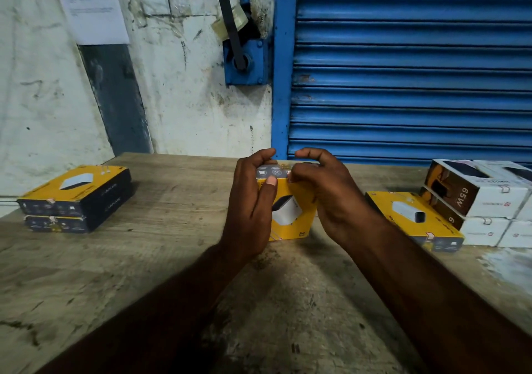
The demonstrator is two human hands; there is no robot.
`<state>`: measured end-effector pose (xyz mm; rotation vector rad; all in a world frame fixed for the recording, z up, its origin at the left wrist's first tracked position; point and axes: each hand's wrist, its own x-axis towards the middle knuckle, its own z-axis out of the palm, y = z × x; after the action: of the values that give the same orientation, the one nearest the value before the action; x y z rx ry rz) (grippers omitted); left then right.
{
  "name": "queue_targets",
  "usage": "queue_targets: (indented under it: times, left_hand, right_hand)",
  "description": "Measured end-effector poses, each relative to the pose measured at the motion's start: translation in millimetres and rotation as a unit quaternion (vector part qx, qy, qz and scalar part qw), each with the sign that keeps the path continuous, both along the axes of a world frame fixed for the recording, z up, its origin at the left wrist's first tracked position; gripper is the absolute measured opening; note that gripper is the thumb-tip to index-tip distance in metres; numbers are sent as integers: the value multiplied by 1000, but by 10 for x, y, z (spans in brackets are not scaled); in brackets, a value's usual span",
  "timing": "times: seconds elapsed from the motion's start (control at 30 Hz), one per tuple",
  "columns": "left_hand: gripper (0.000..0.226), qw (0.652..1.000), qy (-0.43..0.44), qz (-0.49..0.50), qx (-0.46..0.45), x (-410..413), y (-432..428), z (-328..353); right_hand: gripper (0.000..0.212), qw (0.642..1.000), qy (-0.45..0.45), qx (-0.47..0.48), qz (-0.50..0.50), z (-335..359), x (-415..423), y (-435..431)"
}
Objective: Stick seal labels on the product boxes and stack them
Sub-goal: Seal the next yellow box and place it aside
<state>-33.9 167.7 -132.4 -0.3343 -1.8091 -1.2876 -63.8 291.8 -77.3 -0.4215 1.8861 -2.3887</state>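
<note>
Now I am working at a big wooden table (pixel 172 258). Two yellow boxes (pixel 74 198) are sitting stacked, well off to my left. In the middle, one yellow box (pixel 290 215) is standing between my hands. My left hand (pixel 250 209) is gripping its left side, thumb pressing near the top. My right hand (pixel 325 195) is pinching its top edge.

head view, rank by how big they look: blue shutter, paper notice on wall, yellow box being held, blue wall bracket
1. blue shutter
2. paper notice and held yellow box: about alike; the notice is cropped by the frame, the box is nearer and partly covered, so unranked
3. blue wall bracket
</note>
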Motion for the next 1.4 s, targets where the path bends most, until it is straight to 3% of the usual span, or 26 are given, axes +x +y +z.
queue_targets:
  times: [0.1, 0.33, 0.53, 0.67, 0.77, 0.83, 1.2, 1.4]
  left_hand:
    - [38, 1000, 2, -8, -9, 17, 1, -3]
    - [38, 999, 7, -25, -22, 37, -3, -3]
    - [41, 999, 2, -45, -11, 37, -8, -9]
    - [43, 999, -11, -46, 9, 6, -40, -28]
    - [45, 999, -14, -40, 13, -5, -69, -38]
    - [45, 999, -16, -40, 16, -2, -70, -36]
    - [45, 998, -26, -43, 47, 6, -57, -19]
    - [43, 996, -34, -53, 66, -3, -87, -5]
  right_hand:
    - [38, 998, -46, -30, 38, 62, -6, 31]
    - [38, 992, -83, 6, 98, 141, -63, 125]
    - [26, 997, -10, 40, 68, 94, -90, 97]
    - [17, 994, -33, -4, 103, 82, -95, 122]
    - [27, 990, -29, 3, 139, 66, -100, 138]
    - [32, 992, -20, 21, 126, 45, -105, 127]
    - [13, 996, 33, 60, 59, -14, -134, 63]
    - [34, 994, 19, 50, 98, -42, -136, 88]
